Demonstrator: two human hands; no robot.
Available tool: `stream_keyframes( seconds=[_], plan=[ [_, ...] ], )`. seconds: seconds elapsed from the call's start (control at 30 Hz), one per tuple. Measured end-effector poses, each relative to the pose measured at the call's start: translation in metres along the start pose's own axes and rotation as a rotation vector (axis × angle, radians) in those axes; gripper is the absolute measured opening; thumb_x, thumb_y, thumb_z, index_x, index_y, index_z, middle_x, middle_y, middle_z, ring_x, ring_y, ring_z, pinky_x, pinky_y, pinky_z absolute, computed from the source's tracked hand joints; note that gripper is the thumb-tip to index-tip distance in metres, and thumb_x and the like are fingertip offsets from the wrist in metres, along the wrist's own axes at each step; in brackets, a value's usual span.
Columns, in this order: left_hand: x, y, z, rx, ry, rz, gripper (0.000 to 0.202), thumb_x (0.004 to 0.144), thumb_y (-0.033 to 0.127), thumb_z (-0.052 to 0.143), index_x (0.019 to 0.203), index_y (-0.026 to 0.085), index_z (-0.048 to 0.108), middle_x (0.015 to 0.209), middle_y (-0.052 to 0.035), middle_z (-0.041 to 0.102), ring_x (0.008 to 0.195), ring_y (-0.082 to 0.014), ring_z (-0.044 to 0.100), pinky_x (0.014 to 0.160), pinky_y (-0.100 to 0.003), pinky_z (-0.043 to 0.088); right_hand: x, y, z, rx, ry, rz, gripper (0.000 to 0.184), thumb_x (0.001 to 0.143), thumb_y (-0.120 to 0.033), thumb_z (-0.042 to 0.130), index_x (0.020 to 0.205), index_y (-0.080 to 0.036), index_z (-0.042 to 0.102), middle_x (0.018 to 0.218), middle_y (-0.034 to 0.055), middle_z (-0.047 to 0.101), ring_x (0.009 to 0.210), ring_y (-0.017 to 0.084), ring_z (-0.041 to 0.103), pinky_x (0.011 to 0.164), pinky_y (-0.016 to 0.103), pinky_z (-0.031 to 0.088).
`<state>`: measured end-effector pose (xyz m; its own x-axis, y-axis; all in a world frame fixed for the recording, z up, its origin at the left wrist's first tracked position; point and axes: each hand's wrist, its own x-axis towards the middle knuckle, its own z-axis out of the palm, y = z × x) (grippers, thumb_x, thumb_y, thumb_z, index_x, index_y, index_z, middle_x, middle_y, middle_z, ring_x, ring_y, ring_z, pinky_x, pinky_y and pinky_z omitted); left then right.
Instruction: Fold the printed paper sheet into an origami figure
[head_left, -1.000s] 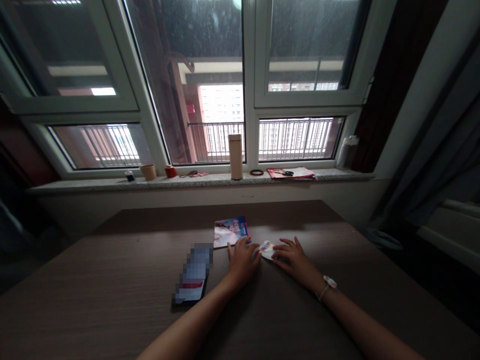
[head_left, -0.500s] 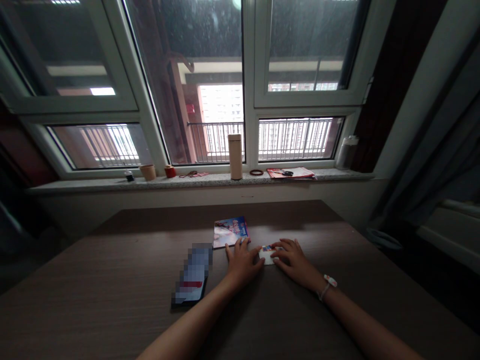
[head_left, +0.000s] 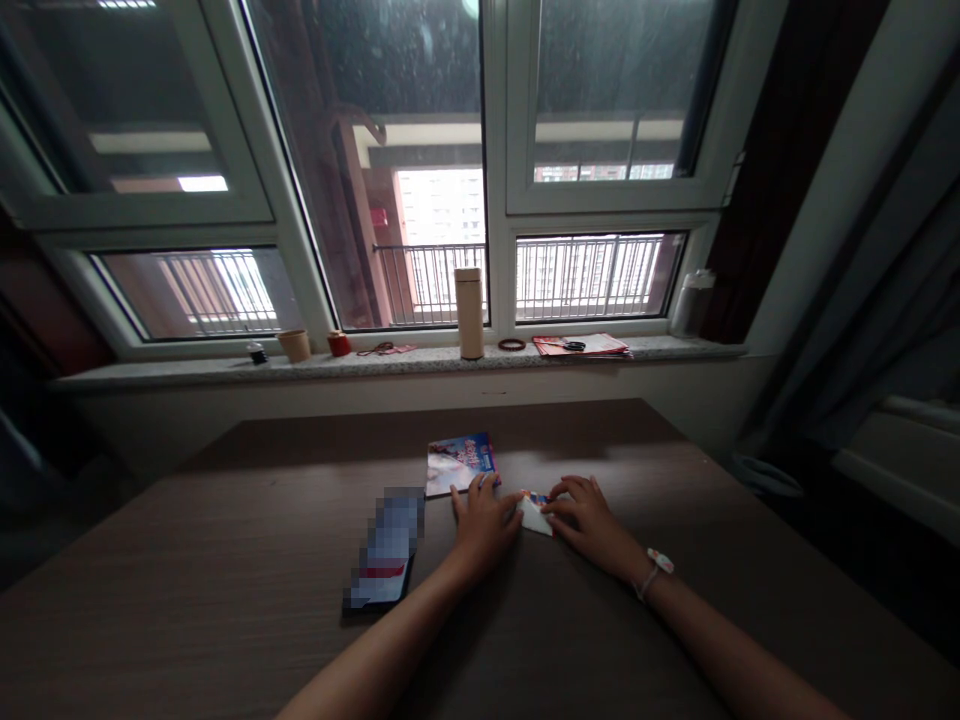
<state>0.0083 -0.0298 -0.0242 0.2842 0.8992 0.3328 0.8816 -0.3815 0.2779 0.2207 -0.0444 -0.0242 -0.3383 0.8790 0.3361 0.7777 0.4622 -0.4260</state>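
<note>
**Two hands pinning a small folded paper to the table**

The small paper (head_left: 535, 514), white with a strip of colour along its far edge, lies on the table (head_left: 225, 570) directly between the fingertips of both hands. The left hand (head_left: 484, 525) touches its left edge with thumb and forefinger. The right hand (head_left: 592, 518) covers its right edge with the first fingers. Neither hand is curled round anything: the fingers lie outstretched and low, pressing down rather than pinching. Whether the near corner is lifted off the wood is too small to tell.

Judging by this pose, a crease is being pressed. It would go best with one hand holding the sheet in place while the other runs a fingertip along the fold, edges lined up first, pressure even and close to the wood.

Just beyond the left fingertips lies a colourful booklet (head_left: 459, 463), almost touching them. To the left of the left wrist, apart from it, lies a phone (head_left: 386, 555). A pale wristband (head_left: 658, 562) sits behind the right hand. Far beyond all the fingers, a tall flask (head_left: 470, 313) stands on the windowsill (head_left: 187, 367).
</note>
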Motion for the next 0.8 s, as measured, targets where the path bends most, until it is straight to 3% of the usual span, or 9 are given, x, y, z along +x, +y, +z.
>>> stream_keyframes(
  seconds=[0.27, 0.63, 0.8],
  plan=[
    [0.000, 0.001, 0.002, -0.014, -0.063, -0.009, 0.043, 0.080, 0.052, 0.064, 0.121, 0.043, 0.062, 0.143, -0.0073, 0.042, 0.134, -0.0374, 0.030, 0.106, -0.071, 0.001, 0.001, -0.001, -0.004, 0.000, -0.002, -0.013, 0.018, 0.087, -0.033, 0.056, 0.098, -0.032, 0.071, 0.104, 0.0025, 0.066, 0.118, 0.025, 0.047, 0.112, 0.059, 0.013],
    [0.003, 0.001, 0.006, -0.015, -0.085, -0.018, 0.046, 0.077, 0.055, 0.066, 0.121, 0.045, 0.060, 0.145, -0.0055, 0.041, 0.137, -0.0377, 0.025, 0.103, -0.074, -0.001, 0.003, -0.008, 0.001, -0.043, 0.036, 0.017, 0.027, 0.091, -0.039, 0.052, 0.113, -0.032, 0.066, 0.102, 0.0047, 0.061, 0.105, 0.023, 0.052, 0.110, 0.059, 0.018],
    [0.003, 0.001, 0.005, 0.014, -0.084, 0.000, 0.048, 0.078, 0.058, 0.062, 0.124, 0.046, 0.058, 0.148, -0.0048, 0.038, 0.138, -0.0401, 0.023, 0.102, -0.075, -0.003, 0.003, -0.010, 0.006, -0.130, 0.038, 0.026, 0.030, 0.093, -0.039, 0.049, 0.119, -0.038, 0.062, 0.105, 0.0054, 0.057, 0.108, 0.024, 0.050, 0.109, 0.063, 0.018]
  ],
)
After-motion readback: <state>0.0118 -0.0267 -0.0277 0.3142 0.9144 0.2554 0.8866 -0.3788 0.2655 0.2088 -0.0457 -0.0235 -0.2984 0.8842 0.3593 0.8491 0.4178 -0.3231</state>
